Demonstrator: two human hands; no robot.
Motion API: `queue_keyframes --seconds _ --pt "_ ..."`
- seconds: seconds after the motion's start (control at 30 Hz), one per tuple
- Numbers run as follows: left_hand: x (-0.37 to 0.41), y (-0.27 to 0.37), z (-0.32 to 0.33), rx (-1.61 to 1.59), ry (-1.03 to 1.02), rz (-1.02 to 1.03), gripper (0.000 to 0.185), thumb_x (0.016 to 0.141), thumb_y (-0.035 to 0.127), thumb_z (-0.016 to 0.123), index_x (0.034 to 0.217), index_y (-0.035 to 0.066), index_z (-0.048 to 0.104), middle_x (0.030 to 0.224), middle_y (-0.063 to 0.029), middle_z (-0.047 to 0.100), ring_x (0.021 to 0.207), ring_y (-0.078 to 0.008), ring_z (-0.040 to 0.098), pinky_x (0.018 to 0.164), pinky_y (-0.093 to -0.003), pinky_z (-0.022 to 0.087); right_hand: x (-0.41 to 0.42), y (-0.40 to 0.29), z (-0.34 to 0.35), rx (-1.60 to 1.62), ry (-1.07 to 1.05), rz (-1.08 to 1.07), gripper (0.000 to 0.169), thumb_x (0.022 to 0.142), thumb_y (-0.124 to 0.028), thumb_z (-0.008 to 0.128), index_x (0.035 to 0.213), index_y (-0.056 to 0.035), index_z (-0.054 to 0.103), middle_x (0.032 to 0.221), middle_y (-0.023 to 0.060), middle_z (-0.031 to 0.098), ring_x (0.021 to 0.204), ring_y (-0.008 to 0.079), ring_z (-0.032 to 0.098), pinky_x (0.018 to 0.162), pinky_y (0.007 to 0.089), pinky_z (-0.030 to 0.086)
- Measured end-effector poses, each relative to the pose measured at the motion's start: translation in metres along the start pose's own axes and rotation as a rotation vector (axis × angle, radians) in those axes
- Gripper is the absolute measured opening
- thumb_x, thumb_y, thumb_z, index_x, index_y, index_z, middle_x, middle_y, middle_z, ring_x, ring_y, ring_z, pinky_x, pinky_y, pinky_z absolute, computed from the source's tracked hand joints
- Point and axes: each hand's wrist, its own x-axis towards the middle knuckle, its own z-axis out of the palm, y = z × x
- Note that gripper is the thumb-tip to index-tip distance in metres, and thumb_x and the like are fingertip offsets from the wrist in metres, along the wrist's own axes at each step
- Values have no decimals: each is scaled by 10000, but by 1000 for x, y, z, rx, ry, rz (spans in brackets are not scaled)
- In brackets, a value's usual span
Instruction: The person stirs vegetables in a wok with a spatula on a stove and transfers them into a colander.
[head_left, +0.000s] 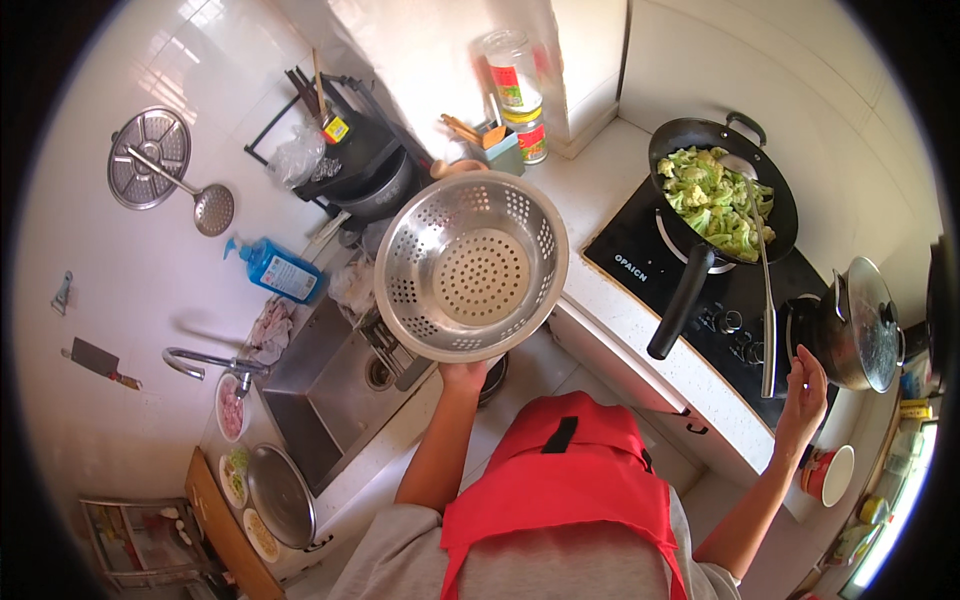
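Observation:
My left hand (463, 377) grips the near rim of a stainless steel colander (480, 277), held up between the sink and the stove; its perforated bottom is bare. Apart from the utensil handle, my right hand (804, 394) hovers over the near right of the cooktop, fingers loosely spread and holding nothing that I can see. Chopped cauliflower (712, 199) fills a black wok (784, 202) on the gas cooktop (622, 232). A metal spatula or ladle (766, 315) rests in the wok, its long handle reaching toward my right hand.
A lidded pot (862, 330) and a paper tub (827, 476) stand at the right. To the left are a steel sink (322, 397), a faucet (217, 364), a blue soap bottle (281, 270), a pan (279, 495) and a plate of raw meat (231, 409). A cleaver (96, 358) hangs on the wall.

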Motion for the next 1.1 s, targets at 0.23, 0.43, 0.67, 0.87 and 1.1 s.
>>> queue_keyframes --seconds 0.23,0.43,0.67,0.87,1.1 --pt "11 -13 -4 -46 173 4 508 803 308 526 1232 99 351 1231 -37 413 1145 -182 381 966 -388 314 4 7 9 -344 -45 -20 218 821 -83 518 1025 -20 563 973 78 551 846 132 537 746 216 421" --pt "-49 -24 -13 -68 650 -398 463 871 333 406 1233 57 318 1267 -100 357 1095 -229 429 946 -371 324 17 17 28 -469 -336 -34 655 680 -138 621 1244 -10 312 1108 245 450 1019 372 444 866 381 362" --pt "-72 -29 69 395 -56 -783 404 890 309 378 1183 31 374 1219 -114 416 1102 -223 431 896 -336 368 31 10 12 -89 -179 276 515 761 -77 515 1250 -44 358 1069 137 533 875 175 531 751 258 409" --pt "-53 -41 122 550 -445 -769 378 906 285 351 1198 45 349 1218 -117 406 1094 -212 439 896 -332 362 44 -18 -4 192 -266 637 262 833 -169 447 1093 -135 452 600 -18 372 421 51 321 347 194 262" --pt "-42 -74 207 378 -579 -851 388 889 225 422 1208 66 270 1147 -95 414 1065 -204 460 835 -317 405 60 -22 12 485 -474 765 141 845 -227 478 937 -120 471 585 -13 375 402 28 299 323 153 217"
